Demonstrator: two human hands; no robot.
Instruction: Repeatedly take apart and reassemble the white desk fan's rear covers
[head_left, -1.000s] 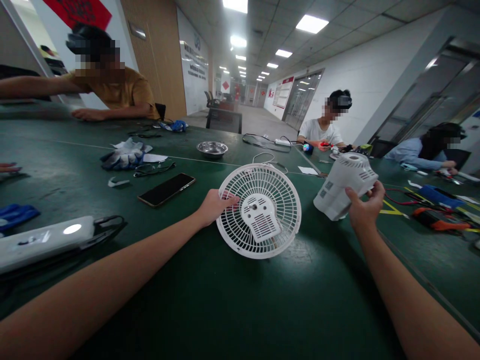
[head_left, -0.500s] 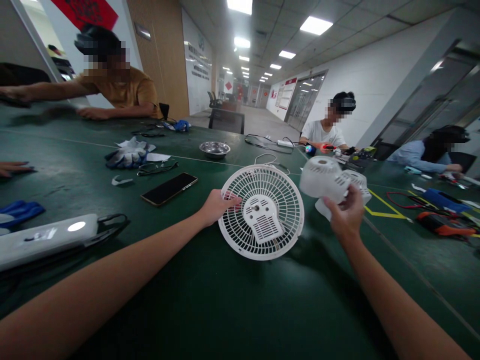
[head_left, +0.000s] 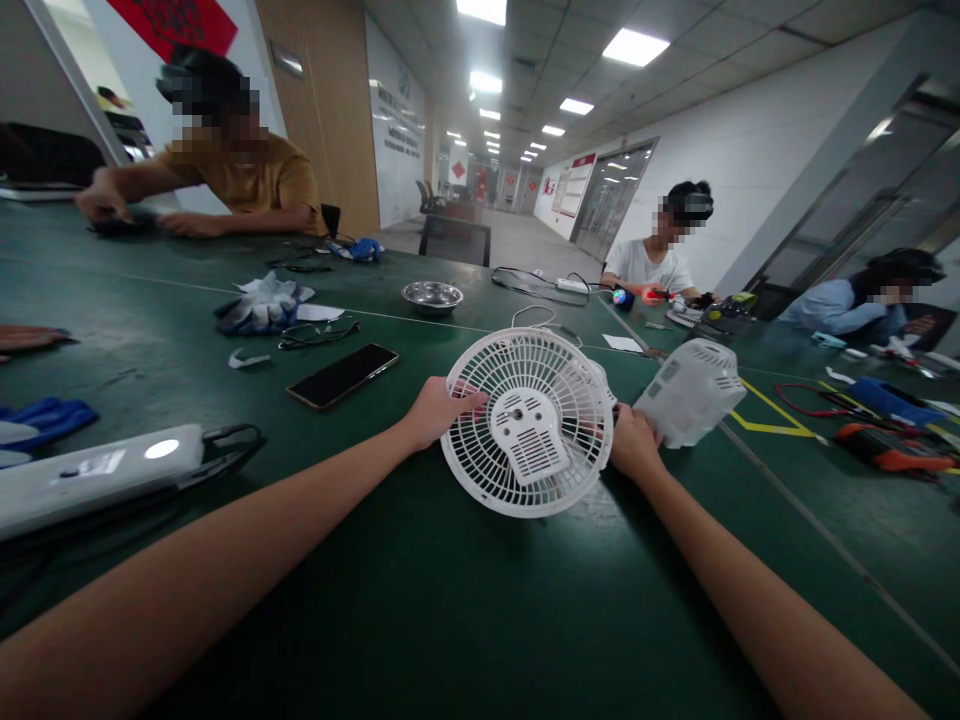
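It seems best that the left hand (head_left: 435, 412), its grip pinching the central white fan guard (head_left: 529, 440) at nine o'clock, holds steady, while the right hand's (head_left: 634, 442) partly hidden grip, at three o'clock, cannot be told.

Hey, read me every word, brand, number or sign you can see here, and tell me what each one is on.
None can be read with certainty.
Red banner, upper left: dark marking, too blurred.
White wall panel: rows of lettering, too blurred.
Wall notice board: too small.
White fan grille: no text I can make out.
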